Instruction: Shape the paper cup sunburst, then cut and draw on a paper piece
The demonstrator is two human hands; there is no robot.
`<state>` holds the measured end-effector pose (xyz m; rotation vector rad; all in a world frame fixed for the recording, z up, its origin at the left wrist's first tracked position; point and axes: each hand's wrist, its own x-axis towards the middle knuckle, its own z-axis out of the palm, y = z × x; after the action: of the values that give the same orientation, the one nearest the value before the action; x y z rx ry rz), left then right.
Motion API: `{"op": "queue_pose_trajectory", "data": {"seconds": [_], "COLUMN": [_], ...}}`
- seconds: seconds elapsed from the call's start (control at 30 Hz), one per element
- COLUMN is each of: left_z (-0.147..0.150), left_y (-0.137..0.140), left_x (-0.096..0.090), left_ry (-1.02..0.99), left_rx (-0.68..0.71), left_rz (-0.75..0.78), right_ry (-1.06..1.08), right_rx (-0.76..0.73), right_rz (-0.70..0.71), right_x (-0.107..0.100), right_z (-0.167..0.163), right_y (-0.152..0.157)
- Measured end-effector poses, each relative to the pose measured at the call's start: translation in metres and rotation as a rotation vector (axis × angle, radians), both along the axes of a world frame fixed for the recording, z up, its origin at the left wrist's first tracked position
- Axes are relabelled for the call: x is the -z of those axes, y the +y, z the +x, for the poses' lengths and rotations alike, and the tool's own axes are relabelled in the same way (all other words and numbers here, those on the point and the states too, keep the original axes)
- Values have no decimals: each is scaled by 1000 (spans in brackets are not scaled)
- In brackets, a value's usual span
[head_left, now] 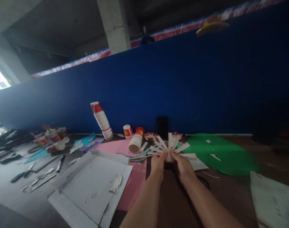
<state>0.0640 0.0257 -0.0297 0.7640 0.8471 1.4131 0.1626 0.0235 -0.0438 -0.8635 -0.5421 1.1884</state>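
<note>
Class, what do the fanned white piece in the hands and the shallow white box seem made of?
Fanned white piece: probably matte paper or card; its strips are thin and flat. Shallow white box: apparently matte cardboard, with raised, folded sides.

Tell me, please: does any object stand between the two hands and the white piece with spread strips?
Nothing visible does. The left hand and the right hand both hold the white piece directly, near where its strips meet.
</note>
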Motion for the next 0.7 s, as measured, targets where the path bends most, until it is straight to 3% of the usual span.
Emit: {"op": "queue_pose_trajectory", "data": {"seconds": [0.53,0.7], "left_z": [5,7], "left_y": [-6,-9], "left_x": [-5,-7], "left_ry": [-106,-145], "left_rx": [36,45], "left_rz": [-19,-3], "right_ry": [125,112], "right_rx": [-185,-169], "right_rz": [-24,2], "right_x": [-17,-22], "right_z": [2,-2], "right_y": [-6,-8]}}
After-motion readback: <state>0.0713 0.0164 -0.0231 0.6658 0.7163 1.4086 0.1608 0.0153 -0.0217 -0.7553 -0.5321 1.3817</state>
